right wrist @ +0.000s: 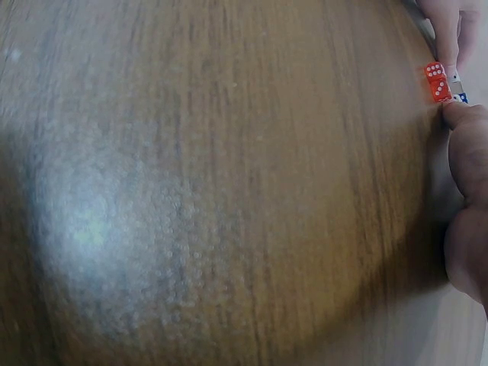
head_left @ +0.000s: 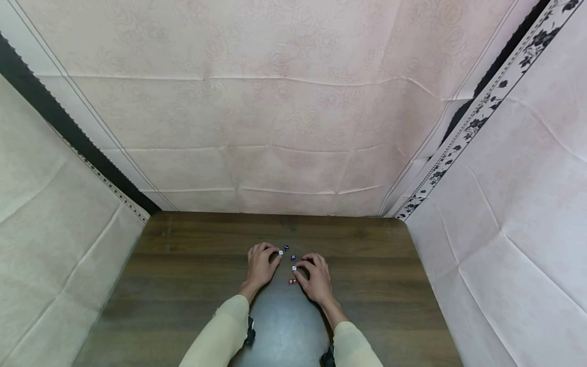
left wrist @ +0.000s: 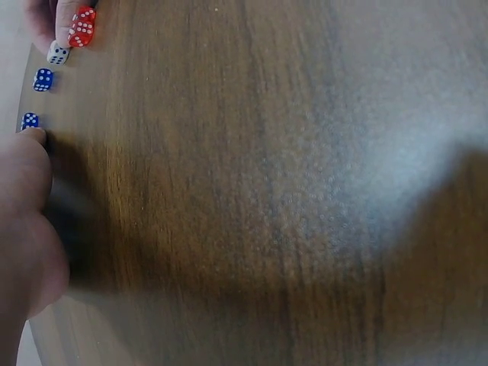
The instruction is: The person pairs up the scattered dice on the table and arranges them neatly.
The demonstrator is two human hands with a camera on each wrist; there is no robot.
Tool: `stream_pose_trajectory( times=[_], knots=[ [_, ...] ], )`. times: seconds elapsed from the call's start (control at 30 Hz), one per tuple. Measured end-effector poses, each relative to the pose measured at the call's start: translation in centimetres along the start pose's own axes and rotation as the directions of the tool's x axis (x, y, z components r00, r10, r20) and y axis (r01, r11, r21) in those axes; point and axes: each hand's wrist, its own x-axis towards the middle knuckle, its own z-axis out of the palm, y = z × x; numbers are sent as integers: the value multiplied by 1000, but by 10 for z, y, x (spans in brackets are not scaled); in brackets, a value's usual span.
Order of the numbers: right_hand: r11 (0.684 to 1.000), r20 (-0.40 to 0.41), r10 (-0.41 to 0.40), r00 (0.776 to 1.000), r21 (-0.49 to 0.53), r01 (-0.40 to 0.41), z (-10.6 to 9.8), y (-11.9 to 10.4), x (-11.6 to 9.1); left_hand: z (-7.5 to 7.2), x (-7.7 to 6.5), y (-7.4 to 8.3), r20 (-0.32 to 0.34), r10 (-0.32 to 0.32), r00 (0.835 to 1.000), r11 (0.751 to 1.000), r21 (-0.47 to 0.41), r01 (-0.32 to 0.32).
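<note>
My left hand [head_left: 262,265] pinches a white die [head_left: 281,252] between thumb and index finger, low over the wooden table. To the right, my right hand [head_left: 315,279] has thumb and index fingertip at a second white die [head_left: 294,268], which also shows in the left wrist view beside the fingertips. One blue die [head_left: 286,247] lies just beyond the left fingertips. Another blue die [head_left: 293,257] sits between the two hands. Two red dice [right wrist: 436,81] stand side by side near the right thumb, closest to the body.
The brown wooden table [head_left: 183,285] has a straight far edge with rounded corners. Pale patterned cloth [head_left: 284,117] hangs behind it, and more cloth [head_left: 513,214] hangs on the right side. A bright sheen lies on the tabletop between the forearms.
</note>
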Motion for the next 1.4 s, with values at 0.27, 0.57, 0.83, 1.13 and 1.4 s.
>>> stream_pose_trajectory(
  times=[0.27,0.57,0.83,1.13,1.4],
  knots=[
    [1000,-3,-5,1000,0,5,0,0,0,-8,1,10,50,-45,998,998,47,43],
    [1000,-23,-28,999,3,28,1,1,0,-10,-2,10,23,-5,1000,1000,12,5],
    [999,-33,-31,999,-33,30,0,-1,0,-15,-7,11,8,46,999,999,-5,-46],
    [999,-52,-48,998,-25,47,-1,-3,0,-22,-22,21,57,71,996,997,-26,-70],
    [999,-38,-38,999,-9,38,-2,-5,0,-19,-32,26,53,121,991,992,-45,-118]
  ],
)
